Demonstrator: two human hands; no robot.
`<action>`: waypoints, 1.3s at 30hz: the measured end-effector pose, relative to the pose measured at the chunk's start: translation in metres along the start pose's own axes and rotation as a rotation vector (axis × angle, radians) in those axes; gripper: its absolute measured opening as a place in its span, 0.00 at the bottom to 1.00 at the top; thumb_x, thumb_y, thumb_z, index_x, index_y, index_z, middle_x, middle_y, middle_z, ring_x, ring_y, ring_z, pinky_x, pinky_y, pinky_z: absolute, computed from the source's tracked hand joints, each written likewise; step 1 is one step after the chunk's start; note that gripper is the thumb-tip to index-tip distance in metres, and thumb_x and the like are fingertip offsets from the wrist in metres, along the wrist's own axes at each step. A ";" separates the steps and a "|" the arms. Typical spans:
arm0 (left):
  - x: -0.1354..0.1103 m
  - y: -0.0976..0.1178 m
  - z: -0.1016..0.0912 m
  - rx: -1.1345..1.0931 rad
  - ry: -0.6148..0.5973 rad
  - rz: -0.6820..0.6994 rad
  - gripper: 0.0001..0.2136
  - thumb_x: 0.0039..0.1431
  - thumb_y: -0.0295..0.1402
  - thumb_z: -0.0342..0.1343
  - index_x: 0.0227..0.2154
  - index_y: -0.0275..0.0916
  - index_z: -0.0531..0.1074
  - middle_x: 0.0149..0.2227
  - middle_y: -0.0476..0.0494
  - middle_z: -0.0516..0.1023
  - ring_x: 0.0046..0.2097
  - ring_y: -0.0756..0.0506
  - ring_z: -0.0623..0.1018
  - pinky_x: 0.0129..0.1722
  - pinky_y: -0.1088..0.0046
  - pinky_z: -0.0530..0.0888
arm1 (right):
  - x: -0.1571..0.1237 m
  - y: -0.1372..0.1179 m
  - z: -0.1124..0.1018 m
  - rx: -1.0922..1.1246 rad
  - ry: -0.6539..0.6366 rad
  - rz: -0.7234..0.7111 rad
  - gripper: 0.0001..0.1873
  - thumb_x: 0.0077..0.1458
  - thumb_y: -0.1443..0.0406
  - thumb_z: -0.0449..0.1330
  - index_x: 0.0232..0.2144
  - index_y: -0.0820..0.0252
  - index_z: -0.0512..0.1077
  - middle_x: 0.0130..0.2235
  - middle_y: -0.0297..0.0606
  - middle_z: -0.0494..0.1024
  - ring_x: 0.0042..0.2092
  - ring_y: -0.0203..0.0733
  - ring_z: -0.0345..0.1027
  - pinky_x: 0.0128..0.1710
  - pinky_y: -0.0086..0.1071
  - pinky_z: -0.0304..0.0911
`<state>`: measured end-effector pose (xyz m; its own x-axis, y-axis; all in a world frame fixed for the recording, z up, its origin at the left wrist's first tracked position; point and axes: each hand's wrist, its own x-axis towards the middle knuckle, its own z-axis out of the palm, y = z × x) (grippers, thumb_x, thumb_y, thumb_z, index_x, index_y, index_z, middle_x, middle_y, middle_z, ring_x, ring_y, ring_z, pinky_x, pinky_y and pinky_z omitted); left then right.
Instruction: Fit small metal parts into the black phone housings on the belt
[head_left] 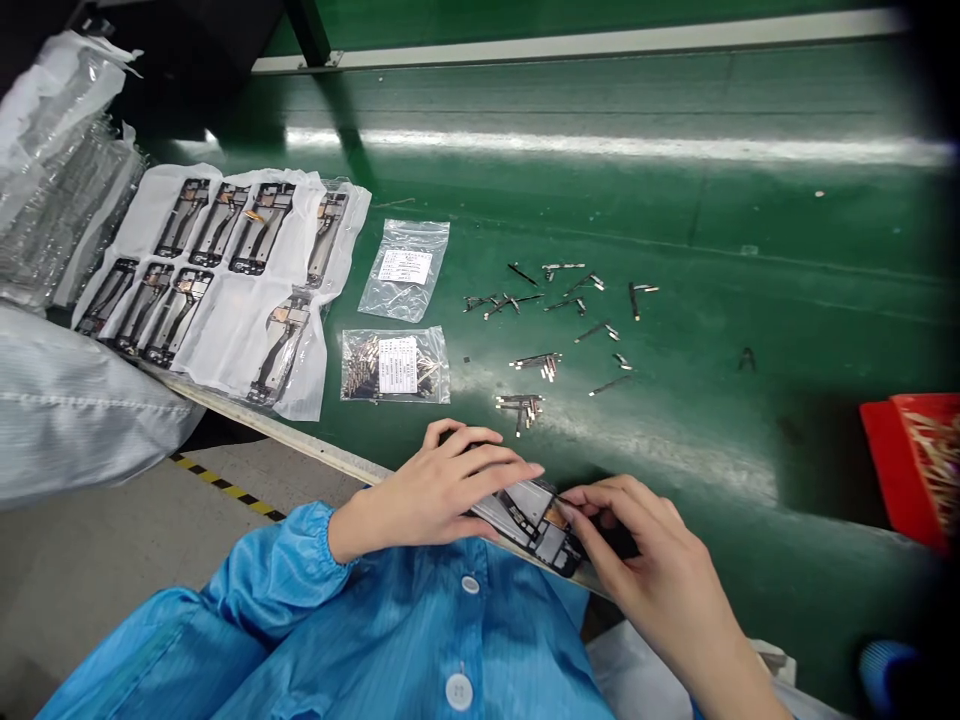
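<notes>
A phone frame (526,508) with a silver-grey inside and a black ribbon cable lies at the near edge of the green table. My left hand (442,487) rests across its left part, gripping it by the sides. At its right end my right hand (651,548) has thumb and forefinger pinched together by a copper-coloured patch. Whatever sits between those fingertips is too small and covered to make out. Small flex cables (520,408) lie in a little pile just beyond the frame, with another pile (536,364) behind it.
More flex cables (577,303) are scattered farther back. Two labelled plastic bags (395,385) (414,305) lie left of them. Beyond stands a white tray (217,330) of several phone frames, beside stacked clear trays (67,220). A red box (889,470) is at right.
</notes>
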<state>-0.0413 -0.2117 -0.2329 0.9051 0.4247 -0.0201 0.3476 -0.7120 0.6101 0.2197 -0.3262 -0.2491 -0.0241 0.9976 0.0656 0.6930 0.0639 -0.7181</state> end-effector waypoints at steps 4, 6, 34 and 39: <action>0.001 -0.006 0.001 -0.023 0.062 0.103 0.23 0.73 0.49 0.60 0.64 0.44 0.72 0.63 0.38 0.78 0.65 0.35 0.72 0.66 0.50 0.61 | -0.005 -0.007 0.001 -0.021 0.077 0.048 0.16 0.72 0.55 0.60 0.57 0.53 0.74 0.49 0.43 0.78 0.47 0.47 0.74 0.45 0.39 0.70; 0.000 -0.005 0.001 -0.037 0.103 0.123 0.20 0.72 0.50 0.59 0.59 0.45 0.76 0.62 0.38 0.79 0.62 0.37 0.74 0.62 0.54 0.66 | -0.009 -0.014 0.000 0.077 0.056 0.117 0.14 0.72 0.54 0.60 0.55 0.51 0.75 0.49 0.41 0.80 0.47 0.48 0.76 0.45 0.38 0.71; 0.015 0.037 -0.015 -0.030 0.180 -0.013 0.44 0.63 0.56 0.64 0.74 0.40 0.55 0.54 0.39 0.82 0.46 0.39 0.81 0.46 0.59 0.73 | -0.003 -0.012 -0.013 0.488 0.188 0.211 0.15 0.69 0.57 0.66 0.55 0.52 0.76 0.48 0.42 0.82 0.46 0.45 0.79 0.44 0.33 0.76; 0.015 0.037 -0.020 -0.031 0.129 0.030 0.44 0.65 0.61 0.61 0.74 0.40 0.56 0.55 0.38 0.81 0.49 0.39 0.81 0.47 0.60 0.74 | 0.002 -0.007 -0.020 0.294 0.277 -0.072 0.07 0.66 0.70 0.67 0.44 0.54 0.79 0.43 0.41 0.80 0.42 0.44 0.77 0.40 0.35 0.73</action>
<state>-0.0197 -0.2199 -0.1947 0.8753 0.4734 0.0989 0.3117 -0.7085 0.6332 0.2293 -0.3253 -0.2301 0.1578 0.9475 0.2783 0.4604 0.1787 -0.8695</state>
